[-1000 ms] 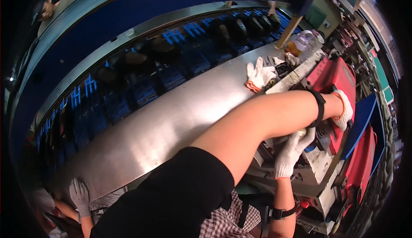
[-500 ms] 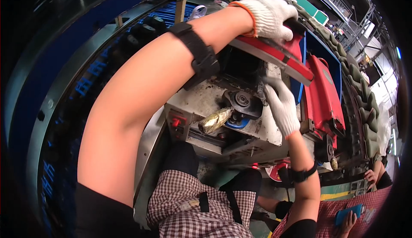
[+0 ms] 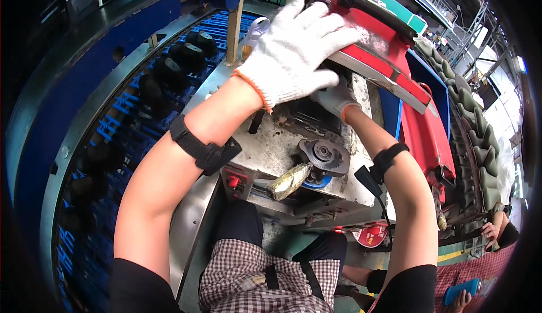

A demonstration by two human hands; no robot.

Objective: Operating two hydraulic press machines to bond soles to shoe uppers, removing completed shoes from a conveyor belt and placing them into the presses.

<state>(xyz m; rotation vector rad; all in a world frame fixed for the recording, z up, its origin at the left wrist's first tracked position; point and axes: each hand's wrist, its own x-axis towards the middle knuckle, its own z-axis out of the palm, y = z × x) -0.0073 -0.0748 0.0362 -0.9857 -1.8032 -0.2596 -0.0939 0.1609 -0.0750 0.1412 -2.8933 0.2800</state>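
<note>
Left hand: the left hand (image 3: 293, 50), in a white knit glove with an orange cuff, lies flat with fingers spread on the red lid (image 3: 389, 59); it presses on top rather than closing around anything.
Right hand: the right hand (image 3: 336, 97), gloved the same way, reaches in under the raised lid, onto the dark opening of the machine (image 3: 293, 149). Its fingers are mostly hidden by the left hand and the lid, so whether it grips anything cannot be told.
Red lid: a long red cover with a black strip along its top edge and a grey metal underside, tilted up above the machine, running from the upper middle toward the right.
Machine: a worn grey metal box just in front of the person, with a round dark knob (image 3: 323, 154) on its top, a red button (image 3: 232, 181) on its front face and a brassy metal piece (image 3: 289, 181) beside the knob.
Wrists: a black strap (image 3: 203, 150) wraps the left forearm, another black strap (image 3: 389, 158) the right.
Left side: a blue conveyor (image 3: 130, 121) carrying dark shoe-shaped forms (image 3: 195, 47) curves past.
Right side: a row of grey-green forms (image 3: 474, 138) runs along the edge.
Bottom right: another person's hand holds a blue phone (image 3: 462, 291).
</note>
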